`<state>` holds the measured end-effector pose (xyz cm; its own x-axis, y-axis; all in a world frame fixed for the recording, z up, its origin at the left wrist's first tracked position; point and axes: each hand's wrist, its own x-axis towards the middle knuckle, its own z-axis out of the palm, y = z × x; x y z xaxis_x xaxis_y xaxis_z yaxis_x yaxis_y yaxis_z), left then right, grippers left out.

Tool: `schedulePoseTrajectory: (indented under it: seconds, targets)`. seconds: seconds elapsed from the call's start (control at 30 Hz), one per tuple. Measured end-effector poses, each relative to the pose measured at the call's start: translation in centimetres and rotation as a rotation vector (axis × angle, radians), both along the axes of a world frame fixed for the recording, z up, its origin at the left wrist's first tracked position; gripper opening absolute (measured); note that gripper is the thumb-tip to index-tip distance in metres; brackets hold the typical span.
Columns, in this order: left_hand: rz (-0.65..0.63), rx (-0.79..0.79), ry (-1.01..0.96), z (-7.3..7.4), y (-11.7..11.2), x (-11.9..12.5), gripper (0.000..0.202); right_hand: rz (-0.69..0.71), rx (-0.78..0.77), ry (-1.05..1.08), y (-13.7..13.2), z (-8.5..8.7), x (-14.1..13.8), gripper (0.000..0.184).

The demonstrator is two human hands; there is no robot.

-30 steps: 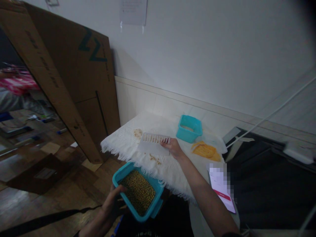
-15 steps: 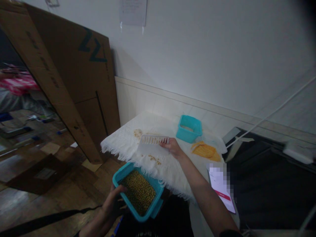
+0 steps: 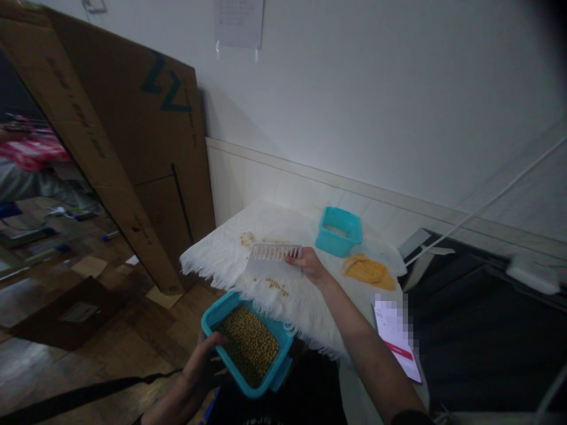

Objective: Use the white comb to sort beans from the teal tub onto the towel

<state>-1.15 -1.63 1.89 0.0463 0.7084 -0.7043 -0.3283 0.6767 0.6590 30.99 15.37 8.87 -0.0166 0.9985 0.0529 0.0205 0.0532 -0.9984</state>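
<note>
My left hand (image 3: 202, 363) grips the near left side of a teal container (image 3: 274, 375) full of small yellow-green beans (image 3: 248, 342), held just below the table's front edge. My right hand (image 3: 309, 265) reaches over the white fringed cloth (image 3: 292, 307) and holds a white slotted scraper (image 3: 274, 261) by its right end, standing on the cloth. A few loose beans (image 3: 277, 285) lie on the cloth in front of the scraper, and another small pile of beans (image 3: 247, 238) lies behind it.
A second, smaller teal container (image 3: 339, 231) stands at the back of the table, with a yellow cloth (image 3: 368, 271) to its right. A phone (image 3: 396, 336) lies at the table's right edge. A large cardboard box (image 3: 128, 136) leans at the left. A white cable (image 3: 487, 203) runs along the wall.
The scraper in my right hand has slid slightly toward me and to the left over the cloth. My left hand and the bean container have stayed put.
</note>
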Motion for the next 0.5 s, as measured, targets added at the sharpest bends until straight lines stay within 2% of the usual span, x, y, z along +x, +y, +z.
schedulePoseTrajectory:
  seconds: [0.2, 0.33, 0.5]
  targets:
    - [-0.002, -0.011, 0.002, 0.0, -0.1, 0.2, 0.064, -0.112, 0.022, -0.022, 0.2, -0.4, 0.3, 0.057]
    - [0.03, 0.001, 0.018, 0.1, -0.2, 0.3, 0.059, -0.249, 0.059, -0.041, 0.2, -1.1, 0.9, 0.055]
    - [-0.007, -0.01, -0.022, 0.4, -0.2, 0.0, 0.064, -0.424, 0.125, -0.077, -0.1, -2.1, 1.8, 0.051]
